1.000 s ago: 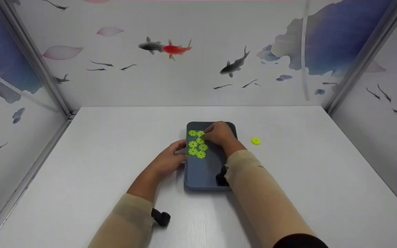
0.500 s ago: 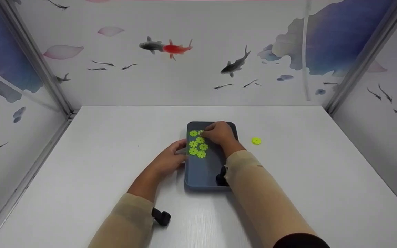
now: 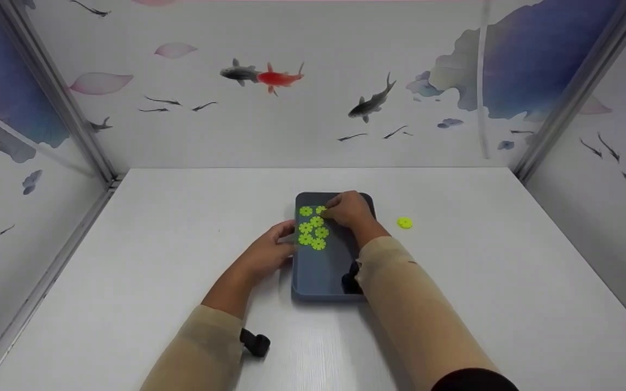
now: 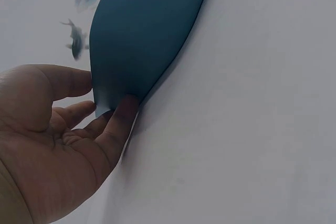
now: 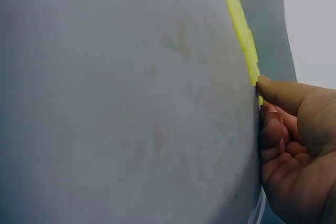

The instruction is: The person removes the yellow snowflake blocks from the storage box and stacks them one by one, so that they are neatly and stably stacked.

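A grey-blue rectangular tray (image 3: 318,274) lies on the white table. Toward its left side lie several yellow-green snowflake discs (image 3: 306,228), flat, notched and flower-like. My left hand (image 3: 267,252) grips the tray's left edge; in the left wrist view, thumb and fingers close on the tray wall (image 4: 142,30). Over the tray's far part, my right hand (image 3: 350,210) pinches one snowflake disc (image 3: 320,209) in the far row, its outer part covered by the fingertips. From the right wrist, the thumb touches the edge of the yellow disc row (image 5: 244,35), with the other fingers curled.
One more yellow disc (image 3: 405,222) lies on the table to the right of the tray. White panels printed with fish and petals enclose the table (image 3: 182,217) at the back and sides. Black wrist mounts (image 3: 257,344) stick out from the sleeves.
The disc at my right fingertips has shifted slightly to the right, opening a gap from its left neighbour. My left hand and the tray stay put.
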Demonstrator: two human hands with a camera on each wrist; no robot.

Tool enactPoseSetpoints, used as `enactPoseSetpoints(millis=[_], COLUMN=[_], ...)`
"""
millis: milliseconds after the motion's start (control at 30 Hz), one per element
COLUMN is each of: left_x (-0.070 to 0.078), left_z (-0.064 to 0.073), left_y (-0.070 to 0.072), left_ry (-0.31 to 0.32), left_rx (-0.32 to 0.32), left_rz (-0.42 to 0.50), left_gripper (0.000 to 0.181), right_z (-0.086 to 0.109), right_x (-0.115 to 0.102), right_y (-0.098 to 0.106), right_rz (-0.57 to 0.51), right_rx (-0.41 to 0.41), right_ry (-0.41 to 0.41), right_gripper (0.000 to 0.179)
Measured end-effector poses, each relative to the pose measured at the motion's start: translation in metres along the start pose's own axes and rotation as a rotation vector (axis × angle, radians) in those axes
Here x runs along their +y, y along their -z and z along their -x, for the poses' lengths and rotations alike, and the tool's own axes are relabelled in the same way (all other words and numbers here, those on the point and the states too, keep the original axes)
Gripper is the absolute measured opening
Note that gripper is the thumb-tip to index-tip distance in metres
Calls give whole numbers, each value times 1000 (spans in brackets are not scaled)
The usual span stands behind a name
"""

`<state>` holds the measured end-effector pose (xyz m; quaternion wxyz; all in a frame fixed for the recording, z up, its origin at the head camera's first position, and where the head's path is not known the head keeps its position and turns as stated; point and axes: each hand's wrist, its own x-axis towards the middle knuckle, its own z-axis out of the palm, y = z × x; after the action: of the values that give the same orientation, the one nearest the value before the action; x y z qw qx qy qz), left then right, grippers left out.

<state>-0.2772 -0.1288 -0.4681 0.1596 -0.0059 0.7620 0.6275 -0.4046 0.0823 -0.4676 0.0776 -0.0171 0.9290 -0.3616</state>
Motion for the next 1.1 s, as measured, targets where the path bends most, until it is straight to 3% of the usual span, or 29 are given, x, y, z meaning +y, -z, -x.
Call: enactPoseSetpoints(millis=[300,733,1100], left_x=[0,0,-1], left_z=[0,-1,-1], left_y=[0,-1,-1], left_ry=[-1,4,-7], left_rx=[2,5,-8], left_rz=[6,0,20], left_gripper=[71,72,71], right_z=[1,4,6], right_x=[-1,-7,-2], right_y=[2,4,2], right_rz=[-12,28,-41], right_rx=[-23,-77,-9], right_ry=[5,-57,-48], right_gripper=[36,38,38])
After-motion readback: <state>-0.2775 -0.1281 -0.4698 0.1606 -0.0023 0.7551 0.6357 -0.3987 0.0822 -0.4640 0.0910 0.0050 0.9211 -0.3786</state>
